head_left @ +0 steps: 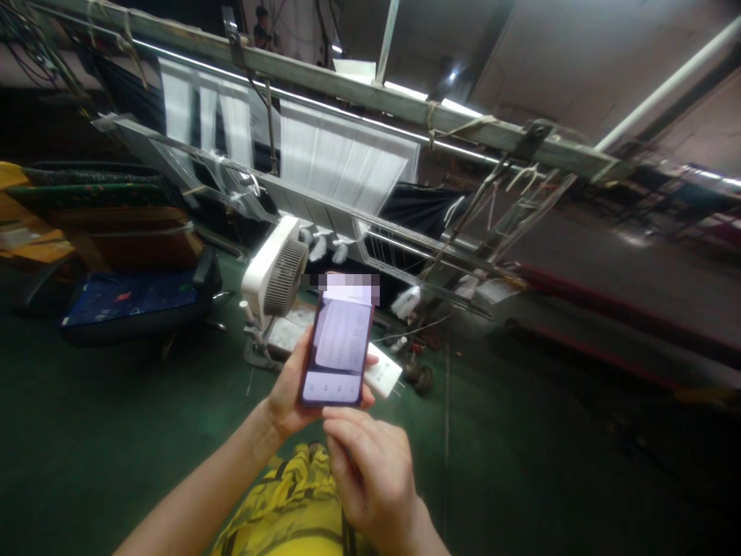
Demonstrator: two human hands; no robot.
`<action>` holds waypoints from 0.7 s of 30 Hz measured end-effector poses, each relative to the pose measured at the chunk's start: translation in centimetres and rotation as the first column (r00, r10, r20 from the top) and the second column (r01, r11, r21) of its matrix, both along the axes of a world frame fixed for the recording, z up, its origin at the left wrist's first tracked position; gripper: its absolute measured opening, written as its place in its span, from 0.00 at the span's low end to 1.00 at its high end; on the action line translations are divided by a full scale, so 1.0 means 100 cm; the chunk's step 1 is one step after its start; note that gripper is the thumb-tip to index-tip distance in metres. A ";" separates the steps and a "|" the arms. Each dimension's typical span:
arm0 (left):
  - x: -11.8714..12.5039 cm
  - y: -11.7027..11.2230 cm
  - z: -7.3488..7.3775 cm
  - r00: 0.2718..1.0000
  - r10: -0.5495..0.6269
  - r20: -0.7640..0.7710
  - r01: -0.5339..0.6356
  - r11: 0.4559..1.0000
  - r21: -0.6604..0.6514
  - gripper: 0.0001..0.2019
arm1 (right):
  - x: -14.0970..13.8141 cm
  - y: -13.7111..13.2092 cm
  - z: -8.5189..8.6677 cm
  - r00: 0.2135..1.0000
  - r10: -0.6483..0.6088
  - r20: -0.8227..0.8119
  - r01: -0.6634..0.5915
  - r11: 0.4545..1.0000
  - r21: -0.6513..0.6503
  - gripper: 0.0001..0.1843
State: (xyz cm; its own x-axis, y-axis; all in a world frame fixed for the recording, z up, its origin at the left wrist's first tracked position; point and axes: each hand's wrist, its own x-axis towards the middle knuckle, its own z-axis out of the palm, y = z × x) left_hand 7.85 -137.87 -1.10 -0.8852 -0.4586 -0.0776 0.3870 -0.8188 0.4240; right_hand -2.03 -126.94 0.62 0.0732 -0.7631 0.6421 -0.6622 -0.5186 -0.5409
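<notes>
The left hand (288, 394) is near the middle of the view and holds a phone (336, 349) upright. The fingers wrap around the left side and back of the phone, and the thumb side is low on it. The phone stands up in this hand, with its screen facing the person. The screen shows a page with rows of small marks, but they are too small to read, and the top of the screen is blurred.

The right hand (370, 471) is closer, at the bottom of the view. It is half closed and empty, with its fingers (341, 432) curved just below the phone. I cannot tell if they touch it.

Under the hands is a piece of yellow patterned clothing (283, 502). Past the phone, a flat white box (383, 371) lies just to the right, and a white fan (275, 266) with a grey grille stands just to the left. A green floor (116, 440) spreads out on both sides. Farther left is a chair with a blue seat (133, 301).

Far ahead stands a big loom (341, 162), with many white threads hanging down in long sheets. A long metal beam (370, 100) crosses above it. Beyond the loom, a small person (262, 27) is at the far end.
</notes>
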 end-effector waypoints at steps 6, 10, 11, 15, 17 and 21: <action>-0.001 0.000 0.002 0.999 -0.034 0.023 0.035 0.999 -0.018 0.43 | -0.002 -0.002 -0.005 0.999 -0.037 -0.023 0.037 0.999 -0.028 0.13; -0.002 -0.001 0.003 0.997 0.060 0.044 -0.060 0.998 -0.001 0.35 | -0.004 -0.003 -0.010 0.991 -0.131 -0.038 0.129 0.991 -0.045 0.12; -0.003 -0.001 0.003 0.996 0.081 0.046 -0.081 0.997 0.006 0.33 | -0.004 -0.003 -0.010 0.989 -0.143 -0.039 0.141 0.989 -0.041 0.11; -0.002 -0.005 0.002 0.998 0.059 0.037 -0.059 0.998 0.012 0.35 | -0.005 -0.002 -0.007 0.992 -0.120 -0.024 0.120 0.993 -0.012 0.06; -0.002 -0.006 0.003 0.997 0.056 0.044 -0.056 0.998 0.000 0.35 | -0.005 -0.002 -0.006 0.994 -0.110 -0.018 0.110 0.994 -0.004 0.06; -0.001 -0.006 0.004 0.995 0.087 0.057 -0.086 0.996 -0.016 0.34 | -0.004 -0.003 -0.009 0.992 -0.110 -0.063 0.110 0.994 0.000 0.06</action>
